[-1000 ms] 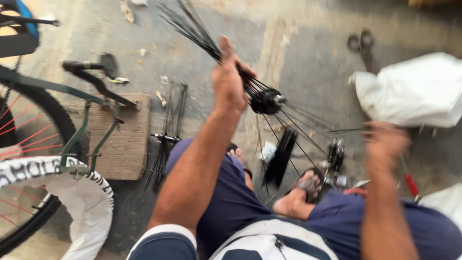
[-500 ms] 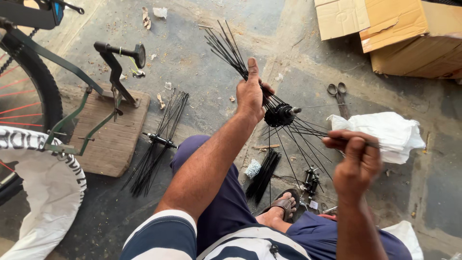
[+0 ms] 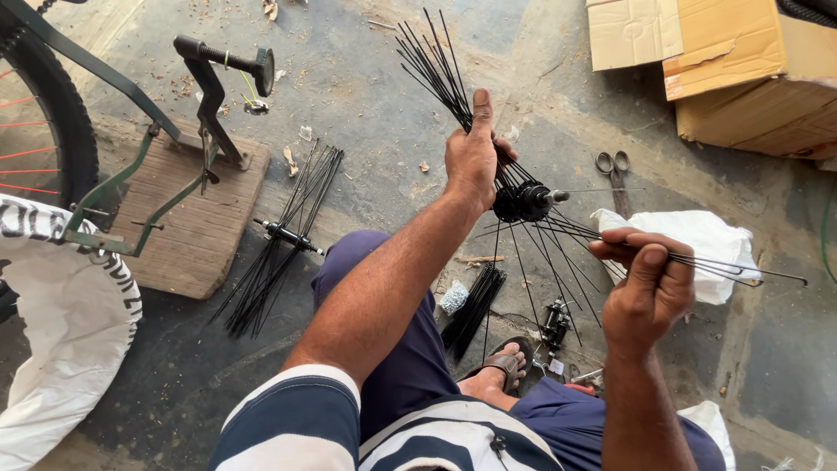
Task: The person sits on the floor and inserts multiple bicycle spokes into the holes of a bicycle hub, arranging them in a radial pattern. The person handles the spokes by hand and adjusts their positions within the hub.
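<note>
Since the earlier frame the right hand (image 3: 647, 283) has drawn its pinched bundle of spokes (image 3: 697, 260) out sideways over the white bag (image 3: 697, 235). The left hand (image 3: 472, 155) is clamped on another fan of spokes (image 3: 432, 65) just above the black wheel hub (image 3: 523, 201), held over the concrete floor (image 3: 366, 96). An open cardboard box (image 3: 741, 78) sits beyond; its contents are hidden. Scissors (image 3: 613, 170) lie nearby.

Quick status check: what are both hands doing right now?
Left hand grips spoke bundle at black hub. Right hand pinches loose spokes. Nothing blocking.
</note>
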The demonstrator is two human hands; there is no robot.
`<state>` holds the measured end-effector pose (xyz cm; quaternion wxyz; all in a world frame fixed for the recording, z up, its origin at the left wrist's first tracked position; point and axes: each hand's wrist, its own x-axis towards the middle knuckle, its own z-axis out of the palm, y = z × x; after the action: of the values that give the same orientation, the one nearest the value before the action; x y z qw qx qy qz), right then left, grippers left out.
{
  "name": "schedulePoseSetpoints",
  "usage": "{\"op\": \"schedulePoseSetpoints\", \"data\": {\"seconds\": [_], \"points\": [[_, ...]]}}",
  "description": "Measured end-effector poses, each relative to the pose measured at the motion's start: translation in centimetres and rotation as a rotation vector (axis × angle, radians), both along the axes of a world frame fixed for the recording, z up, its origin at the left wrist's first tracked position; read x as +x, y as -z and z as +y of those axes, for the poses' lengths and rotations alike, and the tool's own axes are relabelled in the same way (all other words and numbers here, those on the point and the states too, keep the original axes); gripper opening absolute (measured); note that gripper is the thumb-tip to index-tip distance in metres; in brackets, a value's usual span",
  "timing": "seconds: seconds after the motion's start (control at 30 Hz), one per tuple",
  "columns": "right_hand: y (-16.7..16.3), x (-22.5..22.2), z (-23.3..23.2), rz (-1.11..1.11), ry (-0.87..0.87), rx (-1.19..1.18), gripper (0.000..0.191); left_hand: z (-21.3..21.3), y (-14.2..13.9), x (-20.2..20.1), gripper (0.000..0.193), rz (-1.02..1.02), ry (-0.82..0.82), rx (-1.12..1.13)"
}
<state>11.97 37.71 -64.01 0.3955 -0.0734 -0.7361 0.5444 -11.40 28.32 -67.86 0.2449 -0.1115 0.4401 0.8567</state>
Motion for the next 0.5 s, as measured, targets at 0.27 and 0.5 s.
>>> {"op": "schedulePoseSetpoints", "data": {"seconds": [0.27,0.5], "points": [[-2.3,-2.0,-0.5,-0.418,0.189,0.534,0.015,0.2,0.2,0.2,0.067,0.019,0.012,-0.023],[-3.8,-1.3,-1.0,-0.445,0.160,0.256,0.032,-0.1,0.2,0.1,0.065,0.032,0.005,-0.030]]}}
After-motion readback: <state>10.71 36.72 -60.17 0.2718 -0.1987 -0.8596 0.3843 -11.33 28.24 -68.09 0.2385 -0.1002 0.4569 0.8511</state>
